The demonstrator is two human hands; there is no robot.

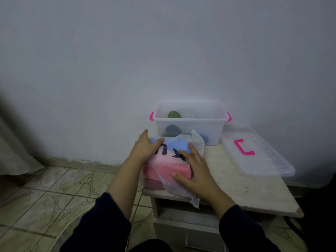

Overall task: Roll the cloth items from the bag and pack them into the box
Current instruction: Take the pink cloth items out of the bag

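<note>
A translucent plastic bag (pixel 174 182) with black lettering lies on the small table's left end, holding folded cloths: a blue one (pixel 179 147) on top, pink ones (pixel 169 168) beneath. My left hand (pixel 145 148) rests on the bag's left side with its thumb over the blue cloth. Fingers straight, my right hand (pixel 195 170) lies flat on the bag's right side. Behind the bag stands a clear box (pixel 190 124) with pink latches; rolled cloths show inside it, a green one (pixel 174 114), a dark grey one (pixel 171 130) and a blue one (pixel 205 137).
The box's clear lid (pixel 258 155) with a pink handle lies on the table (pixel 236 179) to the right. The wall stands right behind the box. Tiled floor (pixel 54 193) spreads to the left, with a curtain (pixel 12 142) at the far left.
</note>
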